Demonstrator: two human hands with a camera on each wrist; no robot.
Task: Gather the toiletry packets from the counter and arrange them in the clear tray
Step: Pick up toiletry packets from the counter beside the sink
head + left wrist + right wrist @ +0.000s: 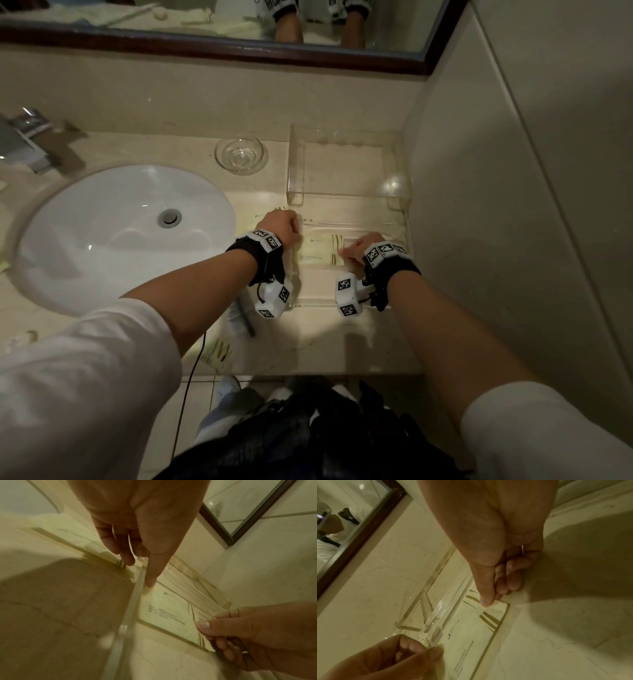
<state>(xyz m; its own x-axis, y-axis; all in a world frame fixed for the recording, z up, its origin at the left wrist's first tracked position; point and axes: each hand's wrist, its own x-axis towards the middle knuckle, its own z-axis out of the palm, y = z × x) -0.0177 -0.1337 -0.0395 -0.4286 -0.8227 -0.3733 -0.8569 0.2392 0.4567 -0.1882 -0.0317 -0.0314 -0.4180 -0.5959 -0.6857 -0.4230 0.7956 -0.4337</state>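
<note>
- The packet [317,251] lies flat inside the clear tray [346,224], at the right end of the worktop [329,342] near the side wall, its printed face up and its long axis running left to right, along the tray's own length.
- The right hand [358,247] is at the packet's right, striped end; its grip pinches the serrated corner between thumb and fingertips [485,601].
- The left hand [279,224] is at the opposite, left end, by the tray's left wall. Its thumb tip touches the packet's left edge just inside that wall, and its other fingers [126,559] are curled outside the wall; whether they clasp the wall I cannot tell.
- So the packet spans between the two hands, one at each short end, and both are about equally near; the right hand has the firmer hold.
- Judgement: setting it square will turn on keeping the long axis parallel to the tray's long walls.
- More packets lie on the worktop outside the tray: one [251,221] beside its left wall by the sink [120,236], others [222,349] at the front edge, all nearer the left hand.
</note>
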